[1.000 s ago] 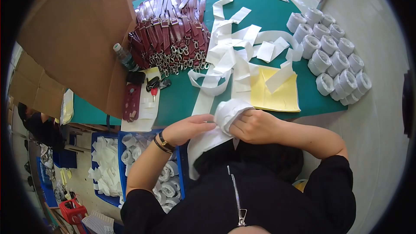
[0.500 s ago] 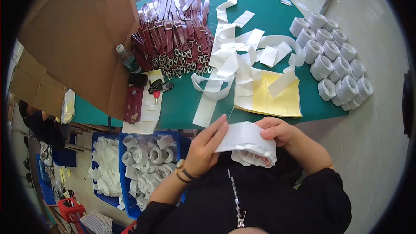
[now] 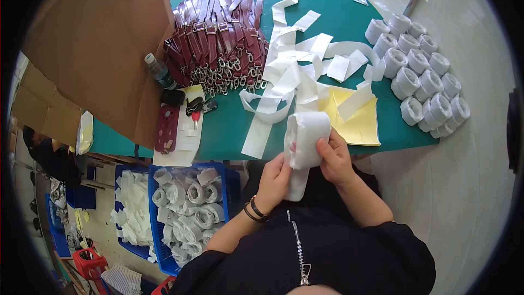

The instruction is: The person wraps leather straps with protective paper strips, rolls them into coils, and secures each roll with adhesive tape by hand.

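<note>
A white roll (image 3: 308, 139) is held upright between my two hands, above my lap at the table's front edge. A flat white tail hangs from its lower end. My left hand (image 3: 274, 180) grips the roll's lower left side, with some fingers hidden behind or inside it. On the right side, my right hand (image 3: 335, 158) is closed round the roll, thumb on its outer face. Loose white strips (image 3: 284, 79) lie just beyond, partly over a yellow sheet (image 3: 357, 123). Many similar white rolls (image 3: 428, 82) are stacked at the table's right edge.
Dark red straps with metal clips (image 3: 215, 43) lie at the back left, beside a bottle (image 3: 158, 70) and a large cardboard box (image 3: 103, 38). Blue baskets (image 3: 233, 186) with white rolls and strips stand at lower left. A person (image 3: 52, 155) is at far left.
The roll has turned from lying sideways low over my lap to upright, and moved up and left. My left hand has gone from spread fingers on the strip to gripping the roll.
</note>
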A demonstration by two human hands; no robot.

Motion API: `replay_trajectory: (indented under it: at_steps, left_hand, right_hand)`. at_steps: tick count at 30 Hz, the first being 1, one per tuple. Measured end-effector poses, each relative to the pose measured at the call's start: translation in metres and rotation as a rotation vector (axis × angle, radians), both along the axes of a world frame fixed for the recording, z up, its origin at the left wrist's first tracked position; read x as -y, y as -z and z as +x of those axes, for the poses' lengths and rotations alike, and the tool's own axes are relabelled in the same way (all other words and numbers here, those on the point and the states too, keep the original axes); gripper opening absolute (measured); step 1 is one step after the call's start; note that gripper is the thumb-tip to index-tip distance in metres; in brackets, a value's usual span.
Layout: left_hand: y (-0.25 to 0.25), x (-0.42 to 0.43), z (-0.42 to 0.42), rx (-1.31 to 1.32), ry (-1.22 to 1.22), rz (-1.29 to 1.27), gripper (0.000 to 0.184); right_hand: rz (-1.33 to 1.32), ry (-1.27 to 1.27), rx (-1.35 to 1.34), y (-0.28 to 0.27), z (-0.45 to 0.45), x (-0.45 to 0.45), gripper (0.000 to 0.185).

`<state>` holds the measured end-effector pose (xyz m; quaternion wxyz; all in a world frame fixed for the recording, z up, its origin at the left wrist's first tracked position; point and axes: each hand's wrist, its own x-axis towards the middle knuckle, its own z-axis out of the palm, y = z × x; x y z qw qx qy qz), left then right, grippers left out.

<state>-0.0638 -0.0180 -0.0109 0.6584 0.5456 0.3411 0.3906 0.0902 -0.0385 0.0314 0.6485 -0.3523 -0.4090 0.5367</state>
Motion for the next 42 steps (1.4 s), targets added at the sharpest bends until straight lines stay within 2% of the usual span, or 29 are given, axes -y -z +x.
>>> replay_trajectory:
  at_steps: [2,5,6,8,9,12,14,16,17,21,22,24,26,29,30,32,36,38,39,41,42]
  left_hand:
    - [-0.002,-0.001,0.001,0.057,0.023,-0.055,0.024]
    - [-0.018,0.001,0.0,0.349,0.063,-0.555,0.029]
    - [-0.017,0.0,-0.002,0.35,0.062,-0.555,0.029]
    - [-0.013,-0.007,-0.017,0.626,0.2,-0.572,0.031]
    - [-0.011,-0.008,-0.024,0.764,0.268,-0.58,0.033]
    - [-0.006,-0.003,-0.038,0.695,0.235,-0.66,0.035]
    - [-0.004,-0.008,-0.045,0.658,0.22,-0.698,0.035]
    - [0.0,-0.02,-0.05,0.476,0.373,-0.76,0.039]
    - [0.0,-0.023,-0.052,0.383,0.449,-0.789,0.042]
    - [0.0,-0.022,-0.066,0.18,0.404,-0.71,0.044]
    - [0.003,-0.021,-0.069,0.178,0.403,-0.713,0.044]
    - [0.017,-0.02,-0.074,0.541,0.409,-0.813,0.043]
    - [0.026,-0.02,-0.076,0.726,0.402,-0.856,0.043]
    - [0.032,-0.024,-0.079,0.588,0.269,-0.702,0.038]
    - [0.038,-0.024,-0.081,0.588,0.266,-0.703,0.038]
    - [0.05,-0.029,-0.084,0.535,0.063,-0.635,0.036]
    - [0.052,-0.048,-0.088,0.48,-0.152,-0.505,0.034]
    - [0.051,-0.055,-0.089,0.469,-0.208,-0.458,0.034]
    - [0.048,-0.058,-0.089,0.479,-0.238,-0.44,0.034]
    - [0.04,-0.057,-0.093,0.485,-0.297,-0.426,0.033]
    - [0.036,-0.056,-0.097,0.484,-0.322,-0.427,0.033]
  right_hand:
    - [0.022,0.036,0.06,0.007,-0.004,0.002,0.041]
    - [0.072,0.101,0.18,0.012,-0.01,0.006,0.035]
    - [0.129,0.095,0.305,0.011,-0.011,0.009,0.032]
    - [0.243,0.089,0.554,0.01,-0.012,0.013,0.026]
    - [0.24,0.089,0.554,0.011,-0.011,0.011,0.026]
    - [0.811,-0.091,1.059,0.015,-0.006,0.001,0.02]
    - [0.904,-0.185,1.099,0.011,-0.007,-0.002,0.019]
    - [1.087,-0.382,1.177,0.008,-0.007,-0.002,0.016]
    - [1.083,-0.381,1.176,0.01,-0.007,-0.002,0.016]
    - [1.187,-0.437,1.198,0.016,-0.009,-0.011,0.015]
    - [1.221,-0.372,1.236,0.015,-0.01,-0.014,0.017]
    - [1.279,-0.234,1.311,0.015,-0.013,-0.018,0.02]
    - [1.256,-0.188,1.301,0.027,-0.013,-0.018,0.021]
    - [1.23,-0.103,1.276,0.037,-0.012,-0.027,0.024]
    - [1.148,-0.097,1.272,0.034,-0.011,-0.029,0.024]
    - [0.995,-0.078,1.267,0.025,-0.006,-0.04,0.024]
    - [0.555,0.255,1.147,0.007,0.011,-0.114,0.027]
    - [0.47,0.426,1.0,-0.002,0.012,-0.167,0.022]
    - [0.471,0.428,1.005,-0.004,0.013,-0.19,0.022]
    - [0.225,0.385,0.814,-0.001,0.011,-0.219,0.015]
    - [0.215,0.373,0.809,0.003,0.006,-0.219,0.015]
